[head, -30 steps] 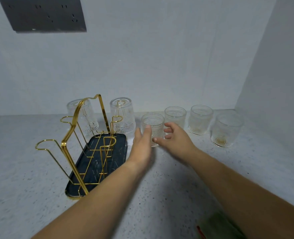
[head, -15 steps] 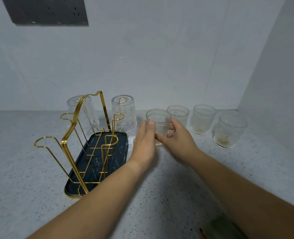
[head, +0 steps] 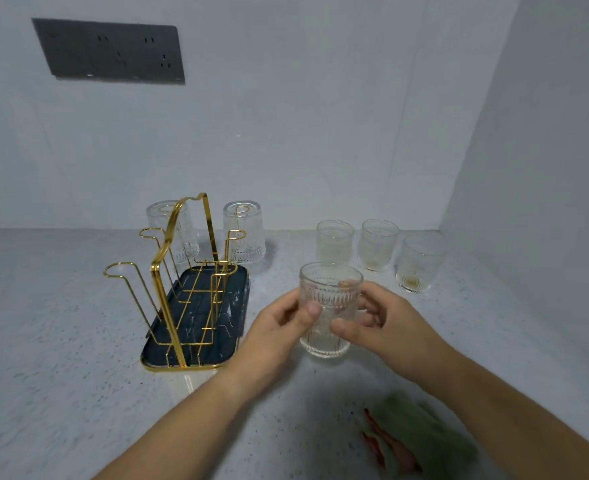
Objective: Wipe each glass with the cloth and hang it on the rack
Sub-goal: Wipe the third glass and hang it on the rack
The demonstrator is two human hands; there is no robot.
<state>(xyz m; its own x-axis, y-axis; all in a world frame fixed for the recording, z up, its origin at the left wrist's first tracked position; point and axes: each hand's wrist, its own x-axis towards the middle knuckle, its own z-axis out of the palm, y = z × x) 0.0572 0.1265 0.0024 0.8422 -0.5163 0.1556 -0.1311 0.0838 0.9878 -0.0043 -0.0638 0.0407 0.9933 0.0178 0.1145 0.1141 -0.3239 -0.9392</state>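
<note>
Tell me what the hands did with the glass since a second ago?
Both hands closed on the nearest upright glass, took it out of the row and brought it toward the person, the left hand and right hand on either side. Unchanged: three glasses stand by the wall, two upside-down glasses hang on the gold rack, and the green cloth lies untouched on the counter.

Two bare forearms enter from bottom edge, no sleeves visible up to frame edge. Left hand (head: 279, 327) and right hand (head: 390, 327) uncovered: no gloves, rings, watch or wristbands. Short trimmed nails on thumbs; fingers (head: 312, 311) plain, unmarked. Rest of person out of view.
</note>
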